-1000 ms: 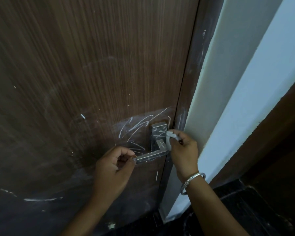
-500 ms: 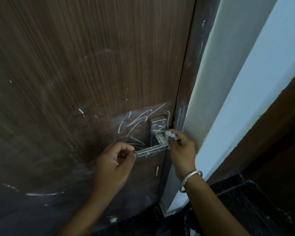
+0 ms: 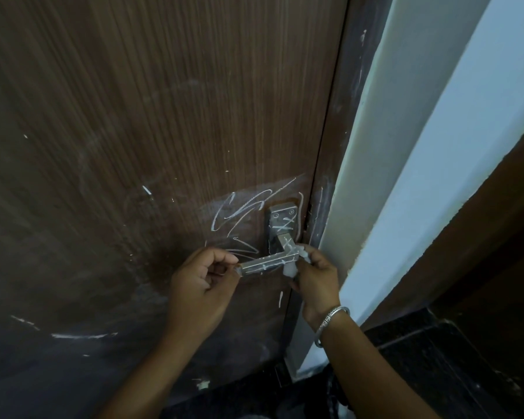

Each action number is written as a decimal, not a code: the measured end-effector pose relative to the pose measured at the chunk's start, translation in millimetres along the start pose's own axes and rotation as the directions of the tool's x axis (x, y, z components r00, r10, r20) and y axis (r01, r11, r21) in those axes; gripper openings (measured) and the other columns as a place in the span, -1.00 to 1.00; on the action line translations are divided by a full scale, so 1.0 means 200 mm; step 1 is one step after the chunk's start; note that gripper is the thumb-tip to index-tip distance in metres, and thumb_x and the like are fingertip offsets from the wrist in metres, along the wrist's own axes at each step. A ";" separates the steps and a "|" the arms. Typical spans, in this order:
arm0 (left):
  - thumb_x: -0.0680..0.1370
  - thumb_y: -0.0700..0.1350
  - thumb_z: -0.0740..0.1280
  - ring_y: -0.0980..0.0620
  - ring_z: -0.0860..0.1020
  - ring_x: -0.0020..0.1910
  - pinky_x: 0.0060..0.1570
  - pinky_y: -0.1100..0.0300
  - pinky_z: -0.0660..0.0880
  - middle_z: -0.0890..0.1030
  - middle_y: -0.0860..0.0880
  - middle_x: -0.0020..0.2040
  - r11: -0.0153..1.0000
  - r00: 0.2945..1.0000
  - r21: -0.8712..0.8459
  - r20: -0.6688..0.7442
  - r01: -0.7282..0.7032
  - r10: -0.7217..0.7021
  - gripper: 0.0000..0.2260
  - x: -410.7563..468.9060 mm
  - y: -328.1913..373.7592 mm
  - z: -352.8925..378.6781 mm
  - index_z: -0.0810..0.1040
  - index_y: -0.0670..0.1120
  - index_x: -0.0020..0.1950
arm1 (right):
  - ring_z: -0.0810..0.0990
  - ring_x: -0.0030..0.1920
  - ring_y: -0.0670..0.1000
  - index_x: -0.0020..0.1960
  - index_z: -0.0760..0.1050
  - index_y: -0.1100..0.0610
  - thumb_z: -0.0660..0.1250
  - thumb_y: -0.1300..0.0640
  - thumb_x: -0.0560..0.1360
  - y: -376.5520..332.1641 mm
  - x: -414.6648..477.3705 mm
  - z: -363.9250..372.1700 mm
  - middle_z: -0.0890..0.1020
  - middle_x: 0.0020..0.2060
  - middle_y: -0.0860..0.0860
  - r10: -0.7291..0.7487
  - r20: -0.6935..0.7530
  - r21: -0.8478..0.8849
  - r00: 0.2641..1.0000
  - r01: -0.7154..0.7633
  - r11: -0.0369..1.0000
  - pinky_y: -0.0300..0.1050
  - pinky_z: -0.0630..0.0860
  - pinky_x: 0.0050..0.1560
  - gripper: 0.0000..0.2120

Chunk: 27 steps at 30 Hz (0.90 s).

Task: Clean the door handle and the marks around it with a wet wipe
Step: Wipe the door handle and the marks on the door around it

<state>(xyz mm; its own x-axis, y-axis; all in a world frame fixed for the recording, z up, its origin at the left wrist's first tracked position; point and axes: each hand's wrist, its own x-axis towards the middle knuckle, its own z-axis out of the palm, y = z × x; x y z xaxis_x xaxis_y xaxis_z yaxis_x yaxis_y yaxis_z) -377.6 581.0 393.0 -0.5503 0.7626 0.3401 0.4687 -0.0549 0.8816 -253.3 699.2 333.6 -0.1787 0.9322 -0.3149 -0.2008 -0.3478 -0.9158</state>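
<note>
1. So, the door handle point(image 3: 270, 263) was a squared metal lever low on the right side of the brown wooden door point(image 3: 133, 131). It stuck out to the left from its backplate point(image 3: 280, 220), which sat just beside the door frame point(image 3: 333, 146).
2. The left hand point(image 3: 198, 287) had a narrow grip. Thumb and forefinger pinched the free left end of the lever, and the other fingers were curled in underneath.
3. The right hand point(image 3: 316, 282) was at the opposite end, where the lever bends into the backplate. Its grip was closed round a bunched-up white wet wipe point(image 3: 290, 270) held against that corner of the handle. Bits of the wipe poked out above and below the fingers.
4. The white marks point(image 3: 239, 213) were loopy scribbles on the wood just up and left of the backplate. More strokes crossed the backplate and ran along the lever itself, plus a couple on the door edge next to the frame.
5. A few longer white streaks point(image 3: 82, 335) sat way down at the lower left of the door, well apart from the handle.
6. There was a silver bangle point(image 3: 330, 323) on the right wrist. A pale wall point(image 3: 421, 176) ran to the right of the frame, with dark floor point(image 3: 436, 358) at the bottom right.
</note>
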 end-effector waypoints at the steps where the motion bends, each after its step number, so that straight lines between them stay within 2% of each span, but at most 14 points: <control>1: 0.40 -0.41 0.40 0.18 0.56 -0.25 -0.25 0.44 0.47 0.61 -0.04 -0.21 1.000 1.000 -0.015 -0.004 0.009 -0.009 -0.78 0.00 0.00 0.00 0.58 -0.09 -0.19 | 0.62 -0.17 0.02 -0.08 0.62 0.00 0.26 0.27 0.55 0.01 -0.01 0.01 0.68 -0.17 0.02 0.066 0.005 0.061 0.998 -0.067 0.996 -0.18 0.53 -0.33 -0.77; 5: 0.41 -0.43 0.39 0.22 0.55 -0.28 -0.25 0.46 0.45 0.60 -0.05 -0.25 0.996 0.999 -0.074 -0.023 0.045 -0.047 -0.75 0.00 0.00 0.01 0.57 -0.06 -0.21 | 0.58 -0.25 0.01 0.11 0.52 0.08 0.17 0.28 0.59 0.02 -0.03 0.04 0.64 -0.14 0.08 0.318 0.103 0.380 0.942 -0.333 0.863 -0.26 0.51 -0.46 -0.78; 9: 0.41 -0.44 0.38 0.24 0.54 -0.29 -0.24 0.46 0.46 0.60 -0.06 -0.25 0.994 0.998 -0.095 -0.036 0.056 -0.059 -0.75 -0.01 0.00 0.01 0.57 -0.09 -0.21 | 0.59 -0.22 0.05 0.01 0.52 0.12 0.15 0.31 0.58 0.01 -0.05 0.09 0.64 -0.20 0.11 0.413 0.197 0.563 0.889 -0.448 0.695 -0.26 0.56 -0.43 -0.80; 13: 0.41 -0.45 0.37 0.24 0.55 -0.28 -0.23 0.46 0.45 0.61 -0.07 -0.24 0.993 0.998 -0.105 -0.027 0.059 -0.062 -0.77 -0.01 0.00 0.01 0.57 -0.11 -0.20 | 0.59 -0.31 0.01 -0.06 0.49 0.10 0.18 0.29 0.56 0.04 -0.09 0.13 0.66 -0.42 0.06 0.484 0.267 0.528 0.834 -0.546 0.650 -0.25 0.48 -0.39 -0.84; 16: 0.41 -0.44 0.38 0.23 0.56 -0.27 -0.22 0.45 0.45 0.61 -0.07 -0.23 0.993 0.998 -0.105 -0.027 0.056 -0.059 -0.77 -0.01 -0.01 0.00 0.57 -0.10 -0.21 | 0.59 -0.31 0.00 -0.06 0.49 0.08 0.19 0.24 0.56 0.05 -0.10 0.14 0.66 -0.44 0.03 0.506 0.286 0.474 0.814 -0.579 0.663 -0.20 0.46 -0.34 -0.87; 19: 0.41 -0.45 0.38 0.25 0.54 -0.29 -0.24 0.46 0.45 0.61 -0.05 -0.24 0.991 0.997 -0.119 -0.034 0.067 -0.071 -0.76 -0.01 -0.02 -0.01 0.56 -0.10 -0.21 | 0.62 -0.43 -0.01 -0.06 0.50 0.13 0.19 0.24 0.56 0.04 -0.09 0.13 0.66 -0.45 0.04 0.519 0.280 0.496 0.808 -0.584 0.642 -0.26 0.49 -0.43 -0.89; 23: 0.42 -0.44 0.37 0.25 0.55 -0.28 -0.25 0.47 0.44 0.61 0.00 -0.25 0.989 0.997 -0.132 -0.026 0.069 -0.073 -0.75 -0.02 -0.03 -0.01 0.57 -0.08 -0.20 | 0.63 -0.37 0.01 -0.08 0.48 0.16 0.21 0.27 0.55 0.02 -0.06 0.11 0.65 -0.48 0.05 0.519 0.246 0.558 0.819 -0.557 0.614 -0.25 0.53 -0.45 -0.90; 25: 0.44 -0.42 0.35 0.23 0.54 -0.28 -0.22 0.37 0.48 0.61 0.01 -0.26 0.985 0.996 -0.154 -0.031 0.082 -0.088 -0.75 -0.02 -0.05 -0.01 0.57 -0.06 -0.19 | 0.62 -0.48 -0.01 -0.10 0.48 0.16 0.21 0.31 0.54 0.03 -0.07 0.13 0.64 -0.49 0.05 0.527 0.269 0.535 0.806 -0.580 0.614 -0.24 0.53 -0.48 -0.88; 27: 0.49 -0.36 0.33 0.14 0.54 -0.26 -0.19 0.18 0.51 0.60 -0.02 -0.26 0.977 0.991 -0.179 -0.038 0.116 -0.125 -0.76 -0.02 -0.07 -0.01 0.57 0.00 -0.17 | 0.61 -0.52 -0.02 -0.12 0.48 0.16 0.21 0.32 0.52 0.05 -0.09 0.15 0.64 -0.48 0.06 0.525 0.304 0.502 0.795 -0.602 0.621 -0.22 0.52 -0.41 -0.88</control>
<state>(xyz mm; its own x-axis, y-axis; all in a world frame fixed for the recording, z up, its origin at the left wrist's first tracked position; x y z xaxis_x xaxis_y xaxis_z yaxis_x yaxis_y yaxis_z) -382.9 576.5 380.0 -0.6308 0.7381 0.2393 0.2700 -0.0803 0.9595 -281.0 676.2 337.4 -0.5400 0.5279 -0.6555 -0.5006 -0.8276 -0.2541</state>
